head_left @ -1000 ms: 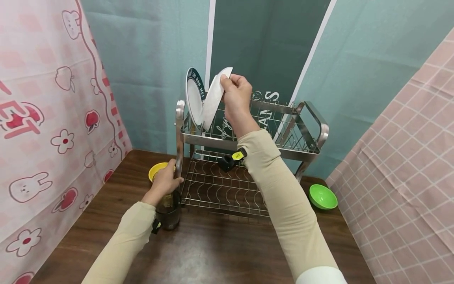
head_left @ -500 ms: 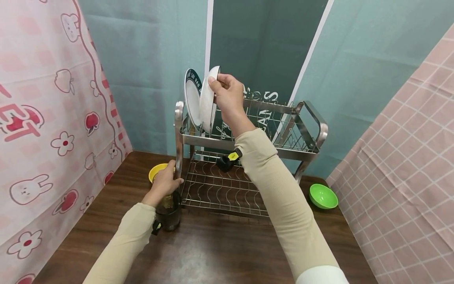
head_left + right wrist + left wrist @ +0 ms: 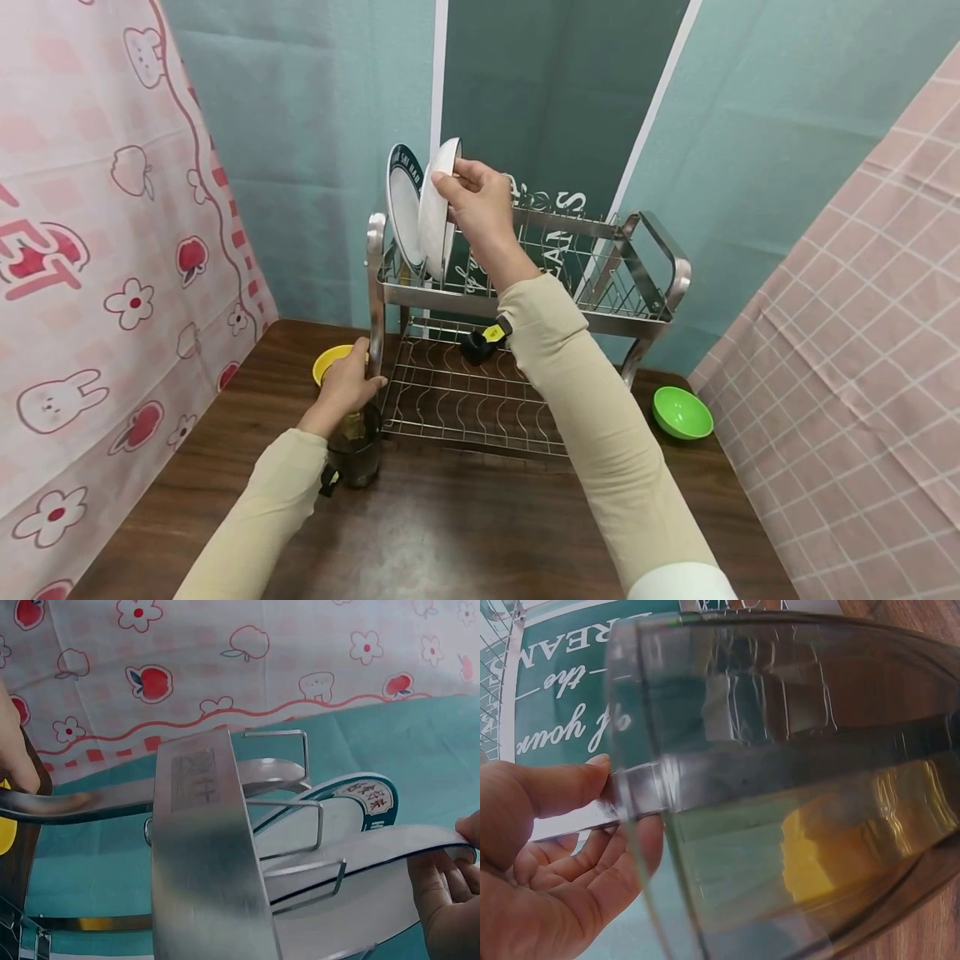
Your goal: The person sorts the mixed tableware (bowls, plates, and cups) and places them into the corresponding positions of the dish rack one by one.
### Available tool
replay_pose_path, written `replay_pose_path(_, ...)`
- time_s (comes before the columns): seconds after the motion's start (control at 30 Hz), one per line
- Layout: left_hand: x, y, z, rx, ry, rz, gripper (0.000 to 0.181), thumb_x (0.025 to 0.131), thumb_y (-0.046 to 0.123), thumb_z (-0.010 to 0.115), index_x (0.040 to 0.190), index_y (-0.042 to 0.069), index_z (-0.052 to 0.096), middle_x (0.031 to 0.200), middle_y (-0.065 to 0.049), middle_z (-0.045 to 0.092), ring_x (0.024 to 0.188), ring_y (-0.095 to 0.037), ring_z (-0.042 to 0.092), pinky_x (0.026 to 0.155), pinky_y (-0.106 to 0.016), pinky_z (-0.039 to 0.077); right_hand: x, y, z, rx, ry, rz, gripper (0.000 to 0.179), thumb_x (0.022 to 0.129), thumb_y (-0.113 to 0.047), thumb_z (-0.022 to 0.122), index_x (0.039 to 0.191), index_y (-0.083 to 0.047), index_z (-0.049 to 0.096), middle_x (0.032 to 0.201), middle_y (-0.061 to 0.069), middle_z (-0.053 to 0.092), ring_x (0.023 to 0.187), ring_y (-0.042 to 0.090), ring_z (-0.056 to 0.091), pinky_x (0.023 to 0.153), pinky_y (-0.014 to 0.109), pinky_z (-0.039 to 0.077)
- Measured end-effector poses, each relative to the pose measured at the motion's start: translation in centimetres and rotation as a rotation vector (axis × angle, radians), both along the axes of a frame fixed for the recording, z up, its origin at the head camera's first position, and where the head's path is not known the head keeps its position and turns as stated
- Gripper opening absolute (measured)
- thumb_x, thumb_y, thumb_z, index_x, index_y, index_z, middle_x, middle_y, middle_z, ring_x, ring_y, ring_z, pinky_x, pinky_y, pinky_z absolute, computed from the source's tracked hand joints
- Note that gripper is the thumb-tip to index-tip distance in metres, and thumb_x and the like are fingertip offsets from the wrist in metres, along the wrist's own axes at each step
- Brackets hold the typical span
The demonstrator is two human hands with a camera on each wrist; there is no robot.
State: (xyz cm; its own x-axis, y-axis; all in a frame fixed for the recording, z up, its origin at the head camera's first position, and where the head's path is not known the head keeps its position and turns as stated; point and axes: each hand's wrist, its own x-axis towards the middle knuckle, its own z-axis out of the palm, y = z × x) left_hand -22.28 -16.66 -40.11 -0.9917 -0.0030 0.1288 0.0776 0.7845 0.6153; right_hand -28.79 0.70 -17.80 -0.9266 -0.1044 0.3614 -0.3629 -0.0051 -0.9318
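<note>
My right hand pinches the upper edge of a white plate with a thin dark rim, thumb on one side and fingers behind. The plate stands nearly upright in the top tier of a metal dish rack, between wire dividers in the right wrist view. Just left of it leans a white plate with a lettered teal rim. My left hand holds the rack's left leg; the left wrist view has the thumb and fingers around the metal.
A dark transparent glass stands below my left hand. Partly behind that hand is a yellow bowl. A green bowl sits right of the rack on the wooden table. Patterned curtains enclose the sides and back.
The white plate has swung left and more upright, closer to the teal-rimmed plate, with my right hand moving left and slightly down. My left hand has stayed on the rack leg.
</note>
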Motion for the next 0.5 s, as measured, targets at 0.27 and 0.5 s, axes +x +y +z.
replay_pose_path(0.27, 0.06, 0.08, 0.08, 0.005, -0.011, -0.001, 0.043, 0.083, 0.011, 0.07, 0.111, 0.001, 0.039, 0.079, -0.013, 0.052, 0.067, -0.031, 0.05, 0.061, -0.043, 0.041, 0.11, 0.65, -0.03, 0.016, -0.018, 0.079, 0.034, 0.09, -0.007, 0.061, 0.123, 0.003, 0.057, 0.11, 0.011, 0.062, 0.097, 0.018, 0.06, 0.078, 0.029, 0.05)
replay_pose_path(0.5, 0.09, 0.16, 0.02, 0.015, 0.0, -0.001, 0.042, 0.082, 0.01, 0.071, 0.109, 0.001, 0.039, 0.079, -0.013, 0.052, 0.068, -0.031, 0.05, 0.061, -0.043, 0.041, -0.02, 0.84, -0.11, 0.016, -0.014, 0.098, 0.033, 0.091, -0.007, 0.06, 0.122, 0.003, 0.057, 0.11, 0.011, 0.062, 0.098, 0.017, 0.061, 0.078, 0.028, 0.049)
